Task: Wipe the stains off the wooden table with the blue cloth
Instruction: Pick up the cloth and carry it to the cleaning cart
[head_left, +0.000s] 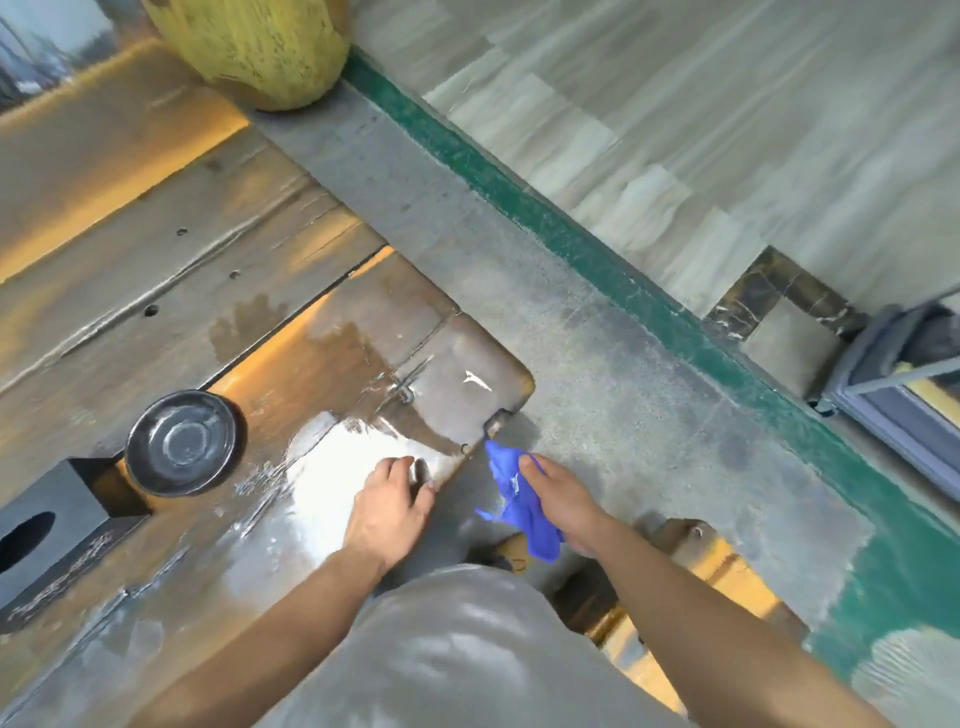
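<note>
The wooden table (171, 260) fills the left half of the head view, made of dark glossy planks with a wet, shiny patch near its right corner. My left hand (392, 501) rests flat on the table's near edge, fingers spread and holding nothing. My right hand (558, 501) hangs just off the table's edge over the floor, shut on the crumpled blue cloth (519, 501). The cloth's top tip nearly touches the table edge below the rounded corner. A small white mark (475, 380) shows on the corner plank.
A black round dish (182, 441) sits on the table left of my hands. A dark box with an oval hole (49, 525) stands at the left edge. A yellow-green wooden stump (249, 47) is at the top. Grey floor and a green strip (587, 244) lie to the right.
</note>
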